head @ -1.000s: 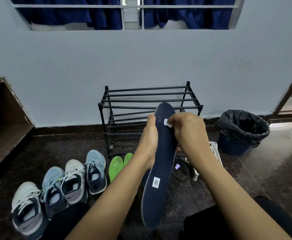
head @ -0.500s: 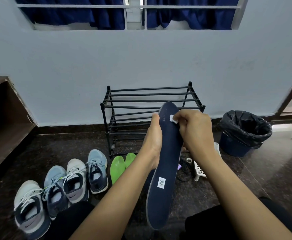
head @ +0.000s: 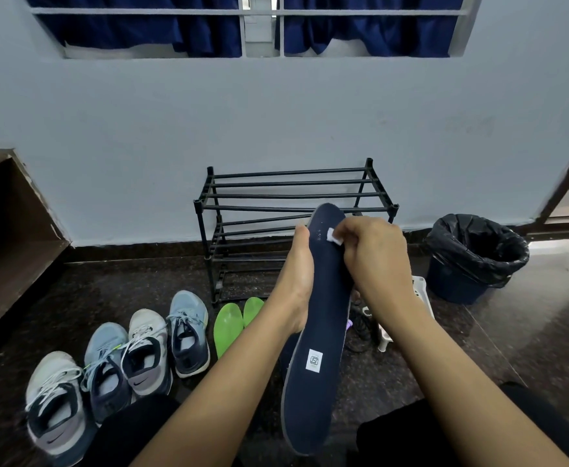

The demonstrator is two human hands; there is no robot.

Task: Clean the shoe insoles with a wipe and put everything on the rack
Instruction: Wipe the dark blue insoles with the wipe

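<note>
Gripping the dark blue insole (head: 316, 332) by its left edge, the left hand (head: 298, 281) held it upright above the floor (head: 529, 332), toe end up, in front of the black rack (head: 289, 195). The right hand (head: 374, 257), its fingers curled around a small white wipe (head: 334, 236), kept it pressed near the insole's toe end, barely shifted from half a second earlier. Two green insoles (head: 229, 326) lay at the rack's foot beside four shoes (head: 117, 362).

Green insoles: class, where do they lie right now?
In the head view, the green insoles lie on the floor left of centre, beside the rightmost shoe, before the rack.
</note>
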